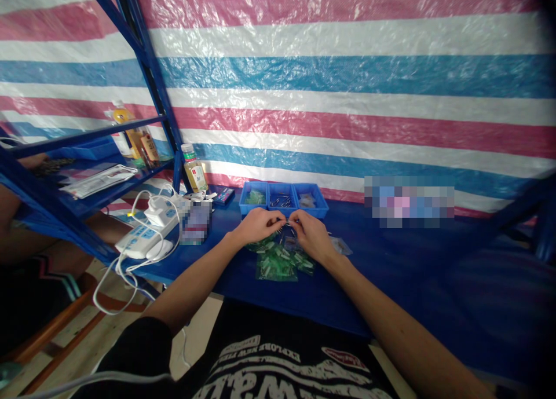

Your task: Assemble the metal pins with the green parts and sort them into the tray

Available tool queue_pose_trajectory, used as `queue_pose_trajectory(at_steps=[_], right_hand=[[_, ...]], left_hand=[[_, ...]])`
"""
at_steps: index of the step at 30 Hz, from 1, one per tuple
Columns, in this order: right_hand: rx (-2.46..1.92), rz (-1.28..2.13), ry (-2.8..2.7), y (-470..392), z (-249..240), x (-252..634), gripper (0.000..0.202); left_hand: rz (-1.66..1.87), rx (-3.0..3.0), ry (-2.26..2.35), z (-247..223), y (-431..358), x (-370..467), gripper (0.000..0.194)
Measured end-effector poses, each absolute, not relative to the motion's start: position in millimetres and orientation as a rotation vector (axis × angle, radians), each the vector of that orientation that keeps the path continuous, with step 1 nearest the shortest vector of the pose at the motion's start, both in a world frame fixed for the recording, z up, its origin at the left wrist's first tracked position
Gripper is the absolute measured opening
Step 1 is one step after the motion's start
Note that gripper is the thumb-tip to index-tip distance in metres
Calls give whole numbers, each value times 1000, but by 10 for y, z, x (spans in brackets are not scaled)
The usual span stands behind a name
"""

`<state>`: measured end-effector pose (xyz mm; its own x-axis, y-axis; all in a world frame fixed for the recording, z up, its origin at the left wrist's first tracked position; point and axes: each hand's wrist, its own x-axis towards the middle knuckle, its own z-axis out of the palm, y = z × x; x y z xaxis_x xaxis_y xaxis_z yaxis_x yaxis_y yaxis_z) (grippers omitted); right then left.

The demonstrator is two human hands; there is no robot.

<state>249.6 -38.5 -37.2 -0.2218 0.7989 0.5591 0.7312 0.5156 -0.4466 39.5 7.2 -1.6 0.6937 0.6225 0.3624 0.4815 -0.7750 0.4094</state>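
My left hand (259,224) and my right hand (309,232) meet fingertip to fingertip over the blue table. Both are closed in a pinch on something small and pale, too tiny to name. Just under them lies a heap of green plastic packets (277,264). Small clear packets (341,246) rest beside my right hand. Right behind the hands stands a blue tray (281,212) with three compartments. Green pieces (255,197) fill its left one, thin dark pin-like pieces (280,200) the middle one, and small clear bags (306,200) the right one.
To the left are a white power strip (145,232) with tangled cables, a blurred-out phone-like object (195,223) and a drink bottle (194,168). A blue metal frame (163,92) divides off a neighbouring bench, where another person sits. Striped sheeting (325,69) hangs behind the table.
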Motion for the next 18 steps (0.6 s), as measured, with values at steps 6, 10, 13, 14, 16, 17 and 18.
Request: queue_pose_trajectory(at_steps=[6, 10, 13, 14, 16, 17, 18], right_hand=[[-1250, 128, -1988, -374, -396, 2507, 10], [-1255, 125, -1979, -379, -406, 2502, 11], [-1268, 113, -1980, -372, -401, 2511, 11], [-1273, 108, -1984, -368, -400, 2515, 13], [-1281, 103, -1996, -359, -403, 2520, 18], [-1279, 105, -1997, -355, -408, 2520, 18], [-1272, 112, -1991, -351, -414, 2518, 17]], left_hand=[[731, 2602, 880, -29, 87, 398, 24], [738, 2589, 880, -21, 85, 400, 24], [746, 2595, 876, -23, 82, 401, 22], [747, 2598, 877, -26, 83, 401, 21], [748, 2603, 882, -30, 86, 400, 21], [749, 2603, 887, -31, 88, 399, 22], [750, 2604, 893, -31, 90, 399, 23]])
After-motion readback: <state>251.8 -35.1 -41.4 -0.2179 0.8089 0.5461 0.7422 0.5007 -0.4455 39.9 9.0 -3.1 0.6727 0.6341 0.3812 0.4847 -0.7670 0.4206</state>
